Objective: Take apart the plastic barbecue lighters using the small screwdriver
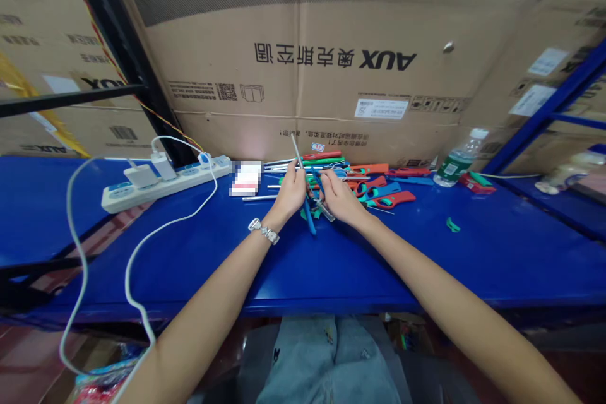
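Past my left hand (291, 188), gripping a rod (297, 148), and right hand (339, 196), pinching blue plastic (317, 177), I read inverted "AUX" (388, 60) on cardboard (307, 25).

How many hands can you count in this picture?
2: the left hand, with a bracelet at its wrist, holding a thin metal rod; and the right hand, close beside it. No other hand shows.

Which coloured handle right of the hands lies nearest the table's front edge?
The frontmost red handle, just in front of a blue handle; the others lie farther back.
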A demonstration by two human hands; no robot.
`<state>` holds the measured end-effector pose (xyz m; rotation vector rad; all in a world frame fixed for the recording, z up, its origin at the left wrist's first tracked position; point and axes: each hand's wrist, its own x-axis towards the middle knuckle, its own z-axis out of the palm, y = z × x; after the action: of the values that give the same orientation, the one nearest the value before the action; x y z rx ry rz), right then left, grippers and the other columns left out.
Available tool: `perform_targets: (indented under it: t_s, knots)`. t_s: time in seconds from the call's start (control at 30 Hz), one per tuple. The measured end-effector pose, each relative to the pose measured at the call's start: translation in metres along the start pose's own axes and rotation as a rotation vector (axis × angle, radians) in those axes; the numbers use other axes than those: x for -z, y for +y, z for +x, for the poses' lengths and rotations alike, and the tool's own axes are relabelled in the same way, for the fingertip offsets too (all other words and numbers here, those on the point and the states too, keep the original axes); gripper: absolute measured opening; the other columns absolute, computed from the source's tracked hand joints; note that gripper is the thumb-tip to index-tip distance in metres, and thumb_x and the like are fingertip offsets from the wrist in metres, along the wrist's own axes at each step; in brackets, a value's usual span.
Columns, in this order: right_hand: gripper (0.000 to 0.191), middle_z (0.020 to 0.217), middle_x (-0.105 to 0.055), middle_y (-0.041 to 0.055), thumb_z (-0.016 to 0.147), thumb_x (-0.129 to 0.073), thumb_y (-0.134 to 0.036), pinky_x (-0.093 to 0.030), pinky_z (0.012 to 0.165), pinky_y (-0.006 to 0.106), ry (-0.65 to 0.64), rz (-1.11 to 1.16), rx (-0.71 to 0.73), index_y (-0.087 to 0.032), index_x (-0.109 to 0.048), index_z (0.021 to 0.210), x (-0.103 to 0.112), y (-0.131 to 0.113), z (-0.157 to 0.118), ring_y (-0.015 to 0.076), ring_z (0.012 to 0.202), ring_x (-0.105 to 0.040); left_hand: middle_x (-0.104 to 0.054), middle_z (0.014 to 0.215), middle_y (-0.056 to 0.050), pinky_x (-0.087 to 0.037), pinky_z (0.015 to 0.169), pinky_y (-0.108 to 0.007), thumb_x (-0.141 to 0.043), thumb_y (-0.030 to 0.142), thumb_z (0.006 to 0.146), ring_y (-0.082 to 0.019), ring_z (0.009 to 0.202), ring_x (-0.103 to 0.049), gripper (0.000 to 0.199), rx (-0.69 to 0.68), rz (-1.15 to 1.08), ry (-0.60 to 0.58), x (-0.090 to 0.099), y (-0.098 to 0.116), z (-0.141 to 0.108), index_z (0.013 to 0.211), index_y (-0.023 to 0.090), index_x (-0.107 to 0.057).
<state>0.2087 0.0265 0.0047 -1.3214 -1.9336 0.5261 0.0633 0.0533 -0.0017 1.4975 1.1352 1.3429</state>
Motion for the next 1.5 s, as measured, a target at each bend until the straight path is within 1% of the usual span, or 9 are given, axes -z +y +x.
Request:
perform_targets:
  t_s: [0.27,0.4,0.57,0.67,0.87,1.0,1.13,1.27,1.5]
  knots:
    - [0.036,0.096,-0.071,0.0107,0.105,-0.039,-0.044,-0.049,0.085,0.041,0.021,-0.046,-0.025,-0.019,-0.055,0.125,-0.001,0.0,-0.001,0.0278,0.093,-0.068,-0.07,0.09,-0.01,-0.05,0.075,-0.035,-0.042,0.021,0.099,-0.024,0.081,-0.066,0.035,-0.126,0.463,0.079,0.004,0.001,0.001,0.13,0.014,-0.055]
    - [0.035,0.101,-0.071,0.0119,0.099,-0.053,-0.044,-0.048,0.085,0.039,0.055,-0.011,-0.009,-0.016,-0.057,0.12,-0.001,-0.004,-0.002,0.0259,0.092,-0.066,-0.072,0.1,-0.015,-0.05,0.087,-0.039,-0.044,0.026,0.101,-0.028,0.098,-0.069,0.029,-0.149,0.502,0.089,0.006,0.003,0.0,0.124,0.015,-0.058]
    - [0.013,0.074,-0.062,0.0006,0.088,-0.064,-0.029,-0.044,0.072,0.031,0.027,0.132,0.007,-0.017,-0.062,0.083,0.001,-0.008,0.001,0.0161,0.068,-0.056,-0.07,0.087,-0.011,-0.049,0.08,-0.037,-0.038,0.035,0.106,-0.025,0.086,-0.068,0.026,-0.119,0.449,0.114,0.007,0.005,-0.001,0.106,0.019,-0.059]
    - [0.018,0.062,-0.053,-0.0038,0.084,-0.068,-0.028,-0.04,0.063,0.027,-0.085,0.265,-0.084,-0.016,-0.062,0.073,0.002,-0.01,0.004,0.0118,0.058,-0.047,-0.067,0.079,-0.008,-0.047,0.075,-0.036,-0.034,0.039,0.107,-0.023,0.077,-0.065,0.031,-0.105,0.419,0.129,0.006,0.004,-0.001,0.095,0.021,-0.056]
    - [0.019,0.048,-0.044,-0.0084,0.082,-0.07,-0.025,-0.027,0.041,0.021,-0.23,0.404,-0.312,-0.019,-0.056,0.072,0.005,-0.016,0.011,0.0064,0.04,-0.034,-0.064,0.076,-0.005,-0.046,0.074,-0.035,-0.038,0.039,0.107,-0.022,0.075,-0.063,0.027,-0.093,0.384,0.119,0.002,0.003,-0.002,0.09,0.023,-0.051]
    - [0.012,0.055,-0.058,-0.0042,0.082,-0.063,-0.014,-0.029,0.037,0.019,-0.282,0.407,-0.284,-0.019,-0.054,0.077,0.009,-0.021,0.015,0.0063,0.039,-0.044,-0.066,0.079,-0.006,-0.046,0.075,-0.035,-0.041,0.038,0.106,-0.023,0.078,-0.065,0.023,-0.039,0.358,0.1,0.0,0.006,-0.003,0.092,0.022,-0.052]
    - [0.014,0.057,-0.062,-0.0035,0.077,-0.072,-0.017,-0.031,0.036,0.017,-0.344,0.443,-0.228,-0.018,-0.059,0.082,0.015,-0.015,0.016,0.0063,0.039,-0.047,-0.064,0.079,-0.005,-0.044,0.074,-0.035,-0.04,0.035,0.106,-0.023,0.078,-0.064,0.02,-0.059,0.384,0.099,-0.001,0.007,-0.004,0.094,0.023,-0.05]
    - [0.019,0.053,-0.058,-0.0048,0.072,-0.077,-0.023,-0.027,0.035,0.016,-0.401,0.491,-0.219,-0.016,-0.06,0.078,0.017,-0.004,0.019,0.0045,0.038,-0.042,-0.058,0.074,-0.003,-0.043,0.073,-0.035,-0.034,0.031,0.107,-0.022,0.073,-0.061,0.023,-0.114,0.415,0.092,-0.003,0.005,-0.003,0.09,0.023,-0.047]
    - [0.014,0.048,-0.053,-0.0065,0.072,-0.067,-0.015,-0.03,0.035,0.017,-0.335,0.457,-0.211,-0.019,-0.053,0.075,0.008,-0.005,0.019,0.0069,0.038,-0.044,-0.06,0.08,-0.005,-0.046,0.077,-0.035,-0.038,0.025,0.105,-0.022,0.078,-0.061,0.018,-0.16,0.451,0.108,-0.001,0.004,-0.003,0.094,0.021,-0.051]
